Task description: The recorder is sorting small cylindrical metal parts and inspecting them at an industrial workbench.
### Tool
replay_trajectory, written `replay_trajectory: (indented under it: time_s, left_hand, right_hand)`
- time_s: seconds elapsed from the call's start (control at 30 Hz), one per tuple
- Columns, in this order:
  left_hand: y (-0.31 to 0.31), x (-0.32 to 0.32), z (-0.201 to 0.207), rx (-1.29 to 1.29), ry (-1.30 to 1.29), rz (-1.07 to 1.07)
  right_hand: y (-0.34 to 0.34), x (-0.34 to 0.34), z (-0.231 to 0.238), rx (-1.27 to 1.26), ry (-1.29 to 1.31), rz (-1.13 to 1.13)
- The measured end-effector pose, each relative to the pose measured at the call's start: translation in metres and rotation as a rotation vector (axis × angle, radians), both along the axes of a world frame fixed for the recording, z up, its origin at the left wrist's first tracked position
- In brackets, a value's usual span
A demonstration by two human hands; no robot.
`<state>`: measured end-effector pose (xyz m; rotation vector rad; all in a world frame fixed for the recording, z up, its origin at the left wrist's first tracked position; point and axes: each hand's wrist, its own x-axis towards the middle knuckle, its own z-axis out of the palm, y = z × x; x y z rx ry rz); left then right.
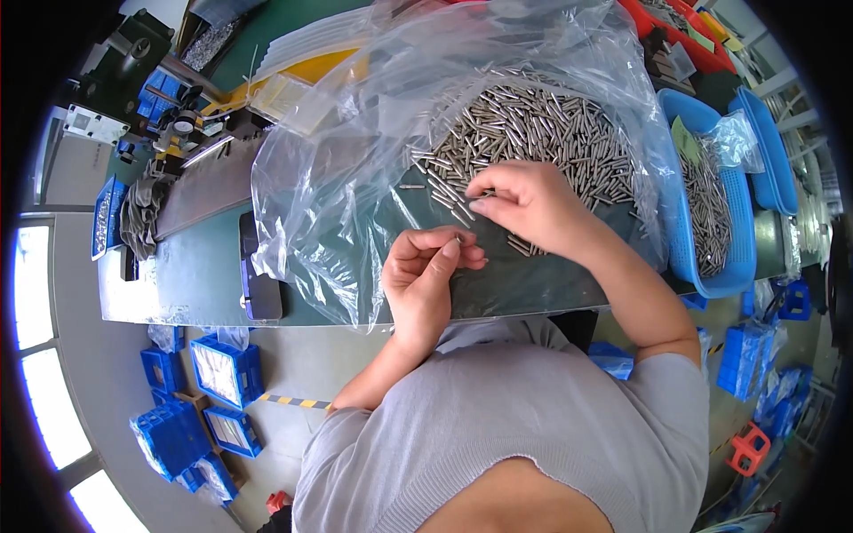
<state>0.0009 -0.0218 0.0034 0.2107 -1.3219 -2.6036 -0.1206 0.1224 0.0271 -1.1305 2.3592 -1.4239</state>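
Note:
A big heap of short metal pins (542, 133) lies on a clear plastic sheet (311, 195) in front of me. At the near edge of the heap, my right hand (529, 204) has its thumb and forefinger pinched together; anything between them is too small to make out. My left hand (422, 280) is closed near the table's front edge, its thumb pressed against curled fingers. A small metal pin (458, 238) shows its tip between that thumb and forefinger. Several loose pins (449, 200) lie between the two hands and the heap.
At right stands a blue basket (742, 258) holding more pins, with another blue basket (773, 169) beyond it. A dark phone-like slab (260, 289) lies at left on the green table (200, 280). Farther left is a bench device (182, 124). Blue crates (227, 369) stand on the floor.

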Motion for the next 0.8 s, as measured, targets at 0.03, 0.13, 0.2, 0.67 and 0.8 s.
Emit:
replay_trajectory:
  time_s: [0.03, 0.13, 0.2, 0.67, 0.8]
  left_hand:
    - [0.000, 0.000, 0.000, 0.006, 0.010, -0.004]
    - [0.000, 0.001, 0.001, 0.008, 0.016, -0.006]
    - [0.000, 0.001, 0.001, 0.006, 0.014, -0.006]
    - [0.000, 0.000, 0.001, -0.010, -0.007, -0.002]
    - [0.000, -0.001, 0.001, -0.004, -0.001, -0.005]
  right_hand:
    - [-0.003, 0.003, 0.000, 0.087, 0.359, -0.032]
    - [-0.003, 0.010, 0.002, 0.287, 0.383, -0.009]
    - [-0.004, 0.010, -0.002, 0.335, 0.435, -0.009]
    - [0.003, 0.015, 0.022, -0.203, -0.464, 0.103]
    - [0.003, 0.016, 0.016, -0.235, -0.389, 0.077]
